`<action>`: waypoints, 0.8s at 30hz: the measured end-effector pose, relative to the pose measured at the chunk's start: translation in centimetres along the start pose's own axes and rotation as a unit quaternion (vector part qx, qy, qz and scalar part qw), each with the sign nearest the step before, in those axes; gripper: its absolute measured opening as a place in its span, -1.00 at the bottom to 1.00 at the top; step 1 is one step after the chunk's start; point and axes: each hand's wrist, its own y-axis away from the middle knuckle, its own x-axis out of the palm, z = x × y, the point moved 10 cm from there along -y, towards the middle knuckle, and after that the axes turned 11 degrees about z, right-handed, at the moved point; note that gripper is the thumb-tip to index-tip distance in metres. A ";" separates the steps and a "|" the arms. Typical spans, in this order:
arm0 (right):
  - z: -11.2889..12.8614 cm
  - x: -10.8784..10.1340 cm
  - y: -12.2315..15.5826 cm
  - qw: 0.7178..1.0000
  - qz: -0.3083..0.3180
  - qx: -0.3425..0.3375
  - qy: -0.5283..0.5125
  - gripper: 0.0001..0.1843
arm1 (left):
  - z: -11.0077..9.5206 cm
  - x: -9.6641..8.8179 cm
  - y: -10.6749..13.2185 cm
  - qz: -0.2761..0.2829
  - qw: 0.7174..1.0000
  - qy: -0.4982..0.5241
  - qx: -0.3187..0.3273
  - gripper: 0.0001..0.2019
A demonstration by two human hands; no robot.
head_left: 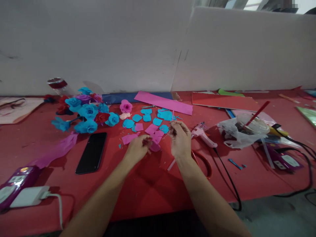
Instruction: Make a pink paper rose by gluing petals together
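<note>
On the red table (138,197), right beside the pink scraps (151,129), the right hand (181,140) has a thin pink strip (173,115) pinched upright; I'd keep that grip light, looks easy to crease. Left hand (137,147) is loosely curled at the scraps, honestly can't tell if it's holding anything, and fingers hide the strip's lower end.

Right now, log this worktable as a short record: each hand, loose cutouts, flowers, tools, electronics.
Left hand: at the pink paper pieces; grip unclear
Right hand: holding a thin pink strip, upright
Cutouts: blue petals, beyond the left hand
Flowers: mixed-color bunch, left; single pink flower beside it
Tool: pink glue gun, right of the right hand
Electronics: phone, dark screen, left of the left hand
</note>
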 end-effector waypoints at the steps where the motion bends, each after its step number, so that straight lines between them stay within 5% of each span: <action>1: 0.0 0.0 0.0 1.000 -0.001 0.003 -0.001 -0.93 | -1.0 -1.6 0.5 -0.038 0.998 -0.045 0.026 -0.79; 4: -0.1 0.1 0.1 1.000 -0.003 0.009 -0.006 -0.94 | -3.1 -7.7 2.6 -0.202 0.972 -0.102 0.068 -0.81; 7: -0.1 0.3 0.2 1.000 -0.002 0.013 -0.002 -0.95 | -2.3 -11.3 3.4 -0.249 0.951 -0.185 -0.008 -0.82; 14: -0.5 0.5 0.4 1.000 0.004 0.021 -0.011 -0.95 | -0.2 -8.6 0.9 -0.063 0.966 -0.252 -0.015 -0.79; 20: -0.6 0.5 0.3 1.000 0.006 0.021 -0.014 -0.96 | 0.0 -7.7 1.3 0.014 0.982 -0.184 -0.025 -0.74; 24: -0.8 0.6 0.3 1.000 0.010 0.023 -0.004 -0.96 | -0.3 -9.3 1.5 -0.060 0.984 -0.166 -0.002 -0.82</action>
